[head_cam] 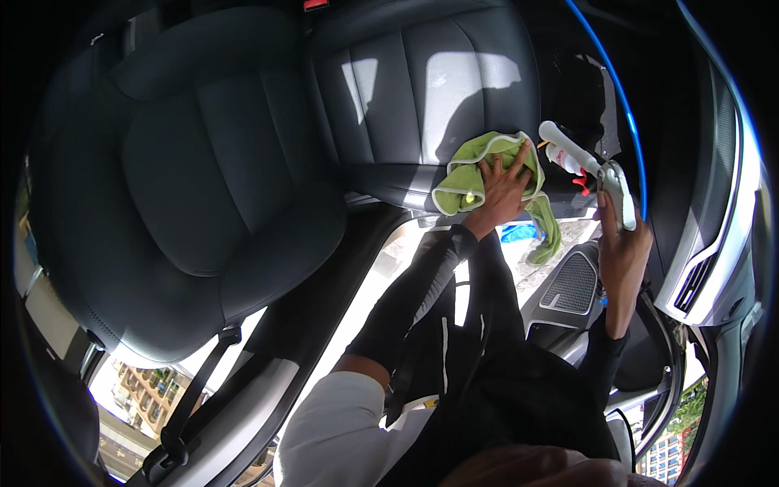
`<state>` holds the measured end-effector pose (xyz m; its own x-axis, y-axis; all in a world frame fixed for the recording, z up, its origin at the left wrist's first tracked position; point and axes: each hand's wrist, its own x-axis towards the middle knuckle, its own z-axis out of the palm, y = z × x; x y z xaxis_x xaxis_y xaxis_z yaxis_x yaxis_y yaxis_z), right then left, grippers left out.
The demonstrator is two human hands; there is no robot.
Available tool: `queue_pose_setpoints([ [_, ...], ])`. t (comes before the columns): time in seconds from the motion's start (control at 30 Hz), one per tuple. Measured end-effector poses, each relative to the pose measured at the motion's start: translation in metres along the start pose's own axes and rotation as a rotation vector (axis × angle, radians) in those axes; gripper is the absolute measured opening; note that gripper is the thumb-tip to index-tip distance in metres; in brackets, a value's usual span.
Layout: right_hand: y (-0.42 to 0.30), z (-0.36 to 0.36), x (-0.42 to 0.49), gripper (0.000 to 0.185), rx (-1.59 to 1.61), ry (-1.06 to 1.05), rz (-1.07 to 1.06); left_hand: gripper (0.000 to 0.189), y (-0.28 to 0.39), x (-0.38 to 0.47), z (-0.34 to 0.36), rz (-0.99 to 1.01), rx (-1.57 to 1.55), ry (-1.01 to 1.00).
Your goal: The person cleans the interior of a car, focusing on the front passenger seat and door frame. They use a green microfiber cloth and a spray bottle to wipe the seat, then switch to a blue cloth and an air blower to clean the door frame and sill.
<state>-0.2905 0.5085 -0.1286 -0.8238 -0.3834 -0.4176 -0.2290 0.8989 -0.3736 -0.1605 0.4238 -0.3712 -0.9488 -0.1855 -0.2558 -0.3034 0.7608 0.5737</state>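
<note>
My left hand (505, 192) presses a green microfibre cloth (465, 158) with pale edging against the front edge of a black car seat cushion (389, 109). The fingers are spread over the bunched fabric, and one end of it hangs down past the seat. In my right hand (624, 255) is a grey, gun-shaped tool (618, 195) with a white tubular nozzle (569, 146) that points up and left. Behind the nozzle is a white bottle (563, 159) with red writing, with a red trigger-like part (582, 182) below it; its base is hidden.
The seat backrest (201, 158) fills the left. A blue hose (630, 115) curves down past my right hand. At right are the dashboard (709, 182) and a door with a speaker grille (572, 283). A seat belt (188, 389) hangs lower left. The door sill (261, 395) runs below the seat.
</note>
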Motion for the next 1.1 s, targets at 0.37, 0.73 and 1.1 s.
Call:
queue_pose_setpoints([
  [0.37, -0.056, -0.02, 0.07, 0.045, 0.303, 0.176, -0.042, 0.06, -0.176, 0.227, -0.142, 0.461, 0.392, 0.462],
  [0.73, -0.078, 0.055, 0.11, 0.048, 0.591, 0.21, -0.226, 0.063, -0.298, 0.026, -0.135, -0.416, 0.229, 0.427],
  [1.1, -0.216, 0.096, 0.176, 0.044, 0.621, 0.198, -0.548, 0.052, -0.123, -0.088, -0.027, -0.628, 0.04, 0.459],
])
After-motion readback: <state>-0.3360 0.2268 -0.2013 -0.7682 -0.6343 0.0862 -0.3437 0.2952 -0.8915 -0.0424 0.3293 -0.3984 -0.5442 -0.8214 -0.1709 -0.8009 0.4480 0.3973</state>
